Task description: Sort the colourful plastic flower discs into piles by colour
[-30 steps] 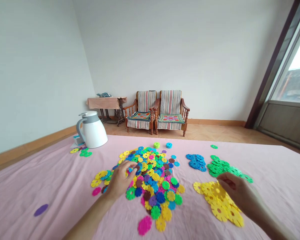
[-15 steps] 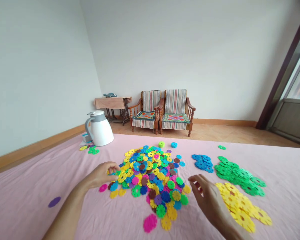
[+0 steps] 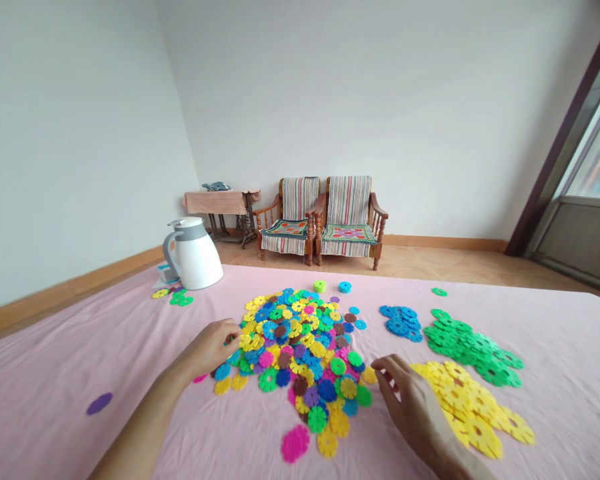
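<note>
Wide pink cloth (image 3: pixel 80 347) spread in front of me, and right in the middle of it sits the big mixed heap (image 3: pixel 305 347) of notched plastic discs in every colour. Off to my right, three sorted lots: the yellow pile (image 3: pixel 475 407) nearest me, the green pile (image 3: pixel 470 343) beyond it, the small blue pile (image 3: pixel 403 321) farther back. A white jug (image 3: pixel 195 253) stands at the far left edge.

Now my left hand (image 3: pixel 207 350) lies on the heap's left rim, fingers (image 3: pixel 230 328) curled in among the discs there, touching them. Whether they pinch one, I cannot tell. My right hand (image 3: pixel 413 407) rests between the heap and the yellow pile, fingers (image 3: pixel 387 367) loosely bent and spread, gripping nothing, tips just beside a yellow disc (image 3: pixel 369 375) on the heap's right edge.

Strays: a pink disc (image 3: pixel 295 443) at the heap's near edge, a purple disc (image 3: pixel 99 403) alone, well off to my left.
</note>
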{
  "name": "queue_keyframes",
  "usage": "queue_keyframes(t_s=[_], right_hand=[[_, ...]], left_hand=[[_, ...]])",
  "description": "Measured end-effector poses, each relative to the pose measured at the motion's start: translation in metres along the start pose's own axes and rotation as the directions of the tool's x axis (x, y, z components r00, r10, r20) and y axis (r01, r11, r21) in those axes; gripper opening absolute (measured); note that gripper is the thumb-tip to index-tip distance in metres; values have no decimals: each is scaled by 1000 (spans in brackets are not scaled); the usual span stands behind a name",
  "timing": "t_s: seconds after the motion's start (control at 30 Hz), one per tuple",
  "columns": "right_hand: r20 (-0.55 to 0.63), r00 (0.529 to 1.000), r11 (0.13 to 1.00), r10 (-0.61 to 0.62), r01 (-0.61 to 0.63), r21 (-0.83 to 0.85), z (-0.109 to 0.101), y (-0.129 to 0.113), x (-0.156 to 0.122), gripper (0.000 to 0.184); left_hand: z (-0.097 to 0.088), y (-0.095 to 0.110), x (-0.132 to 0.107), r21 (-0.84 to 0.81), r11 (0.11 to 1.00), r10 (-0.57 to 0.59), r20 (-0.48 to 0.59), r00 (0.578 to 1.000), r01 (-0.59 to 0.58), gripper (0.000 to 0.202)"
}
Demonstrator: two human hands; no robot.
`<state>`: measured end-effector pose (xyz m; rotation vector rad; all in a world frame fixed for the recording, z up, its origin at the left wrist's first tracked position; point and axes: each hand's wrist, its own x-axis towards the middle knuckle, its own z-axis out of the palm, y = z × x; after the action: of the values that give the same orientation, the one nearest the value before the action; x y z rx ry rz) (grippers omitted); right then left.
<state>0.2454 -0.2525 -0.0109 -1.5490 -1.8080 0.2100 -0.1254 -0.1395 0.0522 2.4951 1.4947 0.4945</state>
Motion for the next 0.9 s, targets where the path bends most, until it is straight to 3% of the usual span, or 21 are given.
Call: queue_keyframes(t_s=[0.07, 0.17, 0.3, 0.37, 0.47, 0.57, 0.73, 0.9], right_hand=[[-12, 1000, 1000, -8, 8, 22, 0, -5, 0, 28], [-7, 1000, 996, -29, 29, 82, -3, -20, 0, 27], [59, 998, 969, 1, -16, 248, -4, -52, -2, 22], [112, 992, 926, 56, -94, 366, -4, -66, -4, 20], [195, 973, 850, 127, -208, 484, -5, -69, -7, 24], [213, 959, 850, 186, -266, 455, -14, -50, -11, 25], [132, 962, 935, 238, -263, 237, -34, -17, -17, 21], [235, 970, 991, 60, -86, 104, -26, -41, -18, 13]], left_hand=[[-2, 9, 3, -60, 998, -17, -104, 994, 11, 23], [4, 39, 7, -321, 947, -50, -169, 984, -7, 24], [33, 102, 5, -699, 716, -51, -40, 998, 8, 23], [50, 131, 0, -786, 618, 1, 49, 999, 38, 23], [67, 157, -10, -814, 571, 63, 168, 984, 102, 23], [70, 153, -12, -801, 589, 55, 171, 984, 106, 21], [66, 115, 2, -740, 671, -29, 31, 999, 42, 20], [72, 102, 7, -542, 840, -27, -75, 997, -18, 17]])
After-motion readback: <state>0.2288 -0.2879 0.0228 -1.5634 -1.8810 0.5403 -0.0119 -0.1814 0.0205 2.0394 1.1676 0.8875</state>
